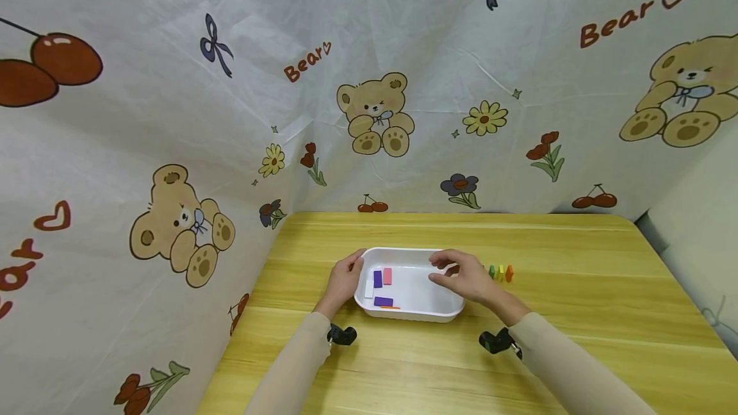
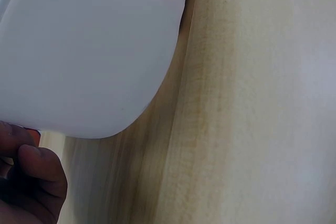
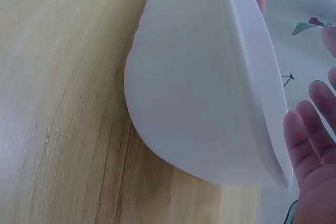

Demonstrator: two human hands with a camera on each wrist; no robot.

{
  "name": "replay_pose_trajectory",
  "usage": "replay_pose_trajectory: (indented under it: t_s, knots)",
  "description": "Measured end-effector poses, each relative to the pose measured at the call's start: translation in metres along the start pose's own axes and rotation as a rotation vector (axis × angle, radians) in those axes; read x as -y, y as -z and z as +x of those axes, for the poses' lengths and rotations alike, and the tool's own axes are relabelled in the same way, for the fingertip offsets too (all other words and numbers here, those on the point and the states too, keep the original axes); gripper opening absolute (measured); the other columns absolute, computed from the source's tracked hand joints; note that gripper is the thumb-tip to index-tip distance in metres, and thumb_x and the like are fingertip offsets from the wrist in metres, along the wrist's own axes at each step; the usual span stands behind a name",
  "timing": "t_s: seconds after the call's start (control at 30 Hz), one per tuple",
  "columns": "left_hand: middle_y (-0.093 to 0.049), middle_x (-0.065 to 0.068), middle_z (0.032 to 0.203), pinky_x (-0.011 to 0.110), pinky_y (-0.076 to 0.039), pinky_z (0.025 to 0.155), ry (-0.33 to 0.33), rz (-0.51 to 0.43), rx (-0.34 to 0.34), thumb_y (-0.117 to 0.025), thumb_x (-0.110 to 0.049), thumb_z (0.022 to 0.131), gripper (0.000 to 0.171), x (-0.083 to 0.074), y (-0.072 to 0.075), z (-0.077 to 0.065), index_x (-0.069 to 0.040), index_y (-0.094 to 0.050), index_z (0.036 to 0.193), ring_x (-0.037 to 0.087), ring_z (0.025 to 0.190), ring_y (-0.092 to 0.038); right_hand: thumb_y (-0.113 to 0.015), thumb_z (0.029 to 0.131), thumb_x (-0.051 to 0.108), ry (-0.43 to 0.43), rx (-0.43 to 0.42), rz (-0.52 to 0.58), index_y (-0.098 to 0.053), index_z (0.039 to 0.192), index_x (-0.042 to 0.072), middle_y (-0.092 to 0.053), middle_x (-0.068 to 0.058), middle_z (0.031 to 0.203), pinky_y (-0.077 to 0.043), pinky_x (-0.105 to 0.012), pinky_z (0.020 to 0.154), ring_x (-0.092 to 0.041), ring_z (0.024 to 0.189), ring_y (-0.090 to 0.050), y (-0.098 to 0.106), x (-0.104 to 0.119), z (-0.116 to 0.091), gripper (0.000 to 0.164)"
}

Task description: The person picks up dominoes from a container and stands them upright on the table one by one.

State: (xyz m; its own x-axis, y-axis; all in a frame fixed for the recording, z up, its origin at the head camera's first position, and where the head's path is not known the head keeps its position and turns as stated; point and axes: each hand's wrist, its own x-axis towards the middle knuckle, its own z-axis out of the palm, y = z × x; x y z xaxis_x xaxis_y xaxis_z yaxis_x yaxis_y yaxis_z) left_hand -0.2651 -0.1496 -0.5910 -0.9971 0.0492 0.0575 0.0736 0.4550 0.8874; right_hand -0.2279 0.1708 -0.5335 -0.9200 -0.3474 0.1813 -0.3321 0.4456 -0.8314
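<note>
A white plastic tray [image 1: 423, 316] with rounded corners sits on the table. My left hand [image 1: 344, 277] grips its left rim; in the left wrist view the curled fingers [image 2: 44, 169] meet the tray's edge. Over the right end of the tray, my right hand [image 1: 466, 276] hovers with loosely bent fingers and nothing visible between them. Inside, toward the left, lie small flat blocks: a pink one [image 1: 387, 276], a purple one [image 1: 377, 279], a white one [image 1: 369, 289], another purple one [image 1: 383, 301] and a thin orange one [image 1: 390, 307].
Just right of my right hand, a green block [image 1: 492, 271], a yellow block [image 1: 500, 273] and an orange block [image 1: 509, 273] stand upright in a row, partly hidden by the hand. The wood-grain table [image 1: 403, 364] meets a bear-print cloth [image 1: 426, 178] behind and at left.
</note>
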Motion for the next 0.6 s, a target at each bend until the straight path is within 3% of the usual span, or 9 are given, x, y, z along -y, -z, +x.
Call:
replay_pose_trajectory:
  t_s: [0.27, 0.5, 0.6]
  knots:
    - [-0.062, 0.009, 0.146, 0.047, -0.048, 0.115, -0.001, -0.005, 0.004, -0.051, -0.029, 0.11, 0.039, -0.002, 0.0, -0.001, -0.017, -0.061, 0.146, 0.029, 0.139, -0.056, -0.081, 0.091, 0.024, -0.018, 0.036, 0.025, -0.07, 0.12, 0.01, -0.069, -0.013, 0.115, -0.059, -0.053, 0.093, -0.03, 0.106, -0.064, -0.011, 0.002, 0.005, 0.034]
    - [-0.063, 0.008, 0.145, 0.046, -0.049, 0.114, 0.014, -0.012, 0.004, -0.051, -0.03, 0.11, 0.039, 0.0, 0.0, -0.001, -0.018, -0.061, 0.146, 0.028, 0.137, -0.057, -0.082, 0.09, 0.02, 0.033, 0.046, 0.022, -0.071, 0.116, 0.011, -0.069, -0.009, 0.11, -0.061, -0.045, 0.085, -0.035, 0.103, -0.064, -0.023, 0.004, 0.009, 0.03]
    - [-0.063, 0.008, 0.145, 0.047, -0.048, 0.115, 0.007, -0.013, -0.001, -0.051, -0.029, 0.11, 0.04, 0.0, 0.0, 0.0, -0.017, -0.061, 0.146, 0.028, 0.138, -0.056, -0.083, 0.089, 0.019, 0.054, 0.051, 0.024, -0.071, 0.115, 0.011, -0.07, -0.007, 0.109, -0.062, -0.046, 0.084, -0.036, 0.102, -0.065, -0.028, 0.005, 0.012, 0.03]
